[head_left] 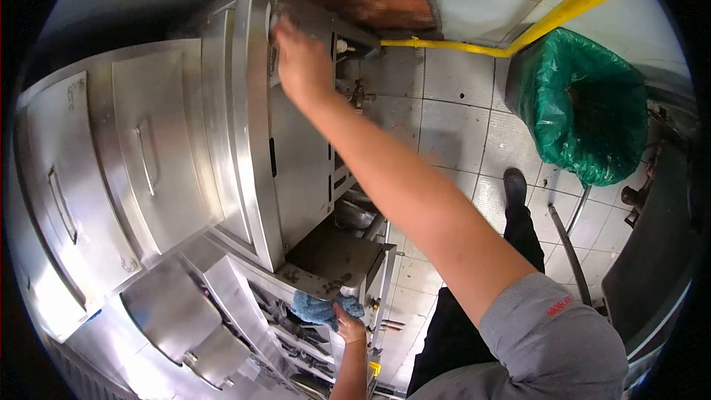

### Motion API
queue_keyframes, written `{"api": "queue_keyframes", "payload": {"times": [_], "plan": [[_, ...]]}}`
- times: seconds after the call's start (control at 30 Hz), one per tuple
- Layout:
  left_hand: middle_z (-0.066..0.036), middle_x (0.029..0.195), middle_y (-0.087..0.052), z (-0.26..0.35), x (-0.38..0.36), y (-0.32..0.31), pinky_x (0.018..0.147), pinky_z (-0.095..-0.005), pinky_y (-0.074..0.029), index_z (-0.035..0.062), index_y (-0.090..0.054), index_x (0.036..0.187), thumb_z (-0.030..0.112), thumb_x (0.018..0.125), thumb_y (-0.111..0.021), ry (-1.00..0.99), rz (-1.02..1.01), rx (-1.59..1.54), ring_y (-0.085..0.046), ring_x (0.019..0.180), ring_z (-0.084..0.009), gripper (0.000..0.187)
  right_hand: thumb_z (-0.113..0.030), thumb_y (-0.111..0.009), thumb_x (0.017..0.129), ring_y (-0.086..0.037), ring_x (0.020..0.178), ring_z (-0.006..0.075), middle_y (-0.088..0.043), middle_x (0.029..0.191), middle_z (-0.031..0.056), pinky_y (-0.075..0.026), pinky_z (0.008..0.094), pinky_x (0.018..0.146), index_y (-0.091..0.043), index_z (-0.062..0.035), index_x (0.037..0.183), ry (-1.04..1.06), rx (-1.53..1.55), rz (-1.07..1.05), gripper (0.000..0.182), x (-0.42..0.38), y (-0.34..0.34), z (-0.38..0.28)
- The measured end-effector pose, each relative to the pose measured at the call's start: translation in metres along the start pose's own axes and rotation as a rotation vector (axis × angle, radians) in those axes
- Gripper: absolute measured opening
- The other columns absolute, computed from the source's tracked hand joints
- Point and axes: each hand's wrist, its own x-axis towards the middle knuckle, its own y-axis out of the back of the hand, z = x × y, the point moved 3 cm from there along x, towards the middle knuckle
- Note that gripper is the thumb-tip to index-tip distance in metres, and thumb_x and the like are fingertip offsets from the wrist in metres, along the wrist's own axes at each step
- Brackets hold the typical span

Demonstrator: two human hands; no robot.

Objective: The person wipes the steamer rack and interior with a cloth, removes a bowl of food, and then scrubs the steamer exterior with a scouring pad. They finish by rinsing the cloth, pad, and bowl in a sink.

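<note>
My right hand [302,63] is stretched far out to the top of a stainless steel appliance panel [300,167]. Its fingers are curled in against the panel's upper edge and blurred by motion; what they hold, if anything, I cannot make out. Lower down, my left hand [349,324] grips a bunched blue cloth [326,309]. This cloth lies against the edge of a steel tray [333,248] with brown grime, which juts from below the panel.
Steel doors with handles [148,155] fill the left side. A bin lined with a green bag [552,96] stands at the upper right, near a yellow pipe [570,7]. My shoe [515,185] rests on the tiled floor [452,133]. Metal racks [296,348] are beside my left arm.
</note>
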Motion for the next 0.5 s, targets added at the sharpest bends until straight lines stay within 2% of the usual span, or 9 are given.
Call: {"api": "queue_keyframes", "payload": {"times": [0.07, 0.13, 0.2, 0.27, 0.33, 0.37, 0.43, 0.5], "plan": [[-0.036, 0.121, -0.054, -0.003, -0.004, -0.004, 0.074, -0.0545, -0.051, 0.0013, -0.028, 0.144, -0.007, 0.072, -0.052, 0.046, -0.069, -0.006, -0.060, 0.085, -0.0534, 0.077, -0.005, -0.050, 0.090, -0.059, 0.112, 0.0342, -0.057, 0.130, 0.0139, -0.050, 0.0420, 0.093, -0.063, -0.0073, 0.119, 0.028, 0.019, -0.007, 0.032, -0.028, 0.004, -0.010], [-0.036, 0.120, -0.054, 0.000, 0.008, -0.001, 0.074, -0.0546, -0.051, 0.0009, -0.028, 0.144, -0.007, 0.072, -0.053, -0.011, -0.002, -0.007, -0.060, 0.086, -0.0533, 0.076, -0.004, -0.052, 0.086, -0.063, 0.104, 0.0356, -0.060, 0.128, 0.0141, -0.051, 0.0465, 0.088, -0.062, -0.0035, 0.116, 0.044, 0.005, 0.008, 0.032, -0.041, 0.005, -0.016], [-0.037, 0.120, -0.054, -0.003, 0.001, 0.001, 0.074, -0.0547, -0.051, 0.0005, -0.028, 0.144, -0.007, 0.072, -0.053, -0.064, 0.047, 0.004, -0.060, 0.087, -0.0533, 0.076, -0.004, -0.052, 0.086, -0.062, 0.105, 0.0358, -0.060, 0.128, 0.0136, -0.051, 0.0471, 0.088, -0.062, -0.0035, 0.116, 0.006, -0.041, 0.005, 0.031, -0.006, -0.003, -0.005], [-0.037, 0.116, -0.056, -0.016, -0.016, -0.017, 0.071, -0.0558, -0.051, 0.0007, -0.027, 0.144, -0.006, 0.073, -0.054, 0.035, -0.024, -0.010, -0.061, 0.084, -0.0531, 0.077, -0.005, -0.052, 0.087, -0.062, 0.105, 0.0360, -0.060, 0.128, 0.0131, -0.051, 0.0477, 0.088, -0.062, -0.0036, 0.116, -0.021, -0.080, 0.005, 0.030, 0.025, -0.006, 0.000], [-0.037, 0.115, -0.057, -0.016, -0.013, -0.016, 0.069, -0.0563, -0.051, 0.0000, -0.027, 0.144, -0.006, 0.073, -0.055, 0.003, 0.000, 0.014, -0.061, 0.081, -0.0527, 0.077, -0.005, -0.052, 0.087, -0.062, 0.104, 0.0364, -0.060, 0.128, 0.0131, -0.050, 0.0478, 0.086, -0.062, -0.0038, 0.113, -0.020, -0.058, 0.004, 0.028, 0.038, -0.001, 0.000], [-0.037, 0.113, -0.057, -0.013, -0.010, -0.015, 0.066, -0.0569, -0.051, -0.0007, -0.027, 0.144, -0.005, 0.072, -0.056, -0.030, 0.022, 0.030, -0.062, 0.077, -0.0523, 0.077, -0.005, -0.052, 0.087, -0.062, 0.104, 0.0364, -0.060, 0.128, 0.0131, -0.050, 0.0478, 0.086, -0.062, -0.0038, 0.113, -0.016, -0.058, 0.006, 0.028, 0.026, -0.001, -0.002], [-0.037, 0.113, -0.057, -0.011, -0.012, -0.017, 0.067, -0.0570, -0.051, -0.0008, -0.027, 0.144, -0.005, 0.073, -0.056, -0.003, 0.004, 0.042, -0.062, 0.079, -0.0525, 0.077, -0.004, -0.052, 0.086, -0.062, 0.103, 0.0360, -0.060, 0.127, 0.0127, -0.051, 0.0478, 0.084, -0.062, -0.0043, 0.112, 0.108, -0.027, 0.051, 0.028, -0.012, -0.001, -0.012], [-0.037, 0.113, -0.057, -0.011, -0.019, -0.019, 0.068, -0.0571, -0.050, -0.0009, -0.026, 0.144, -0.005, 0.074, -0.056, 0.021, -0.020, 0.056, -0.061, 0.080, -0.0527, 0.076, -0.004, -0.052, 0.086, -0.062, 0.102, 0.0359, -0.060, 0.126, 0.0131, -0.051, 0.0478, 0.083, -0.062, -0.0038, 0.112, 0.125, -0.012, 0.052, 0.028, -0.028, 0.006, -0.017]]}}
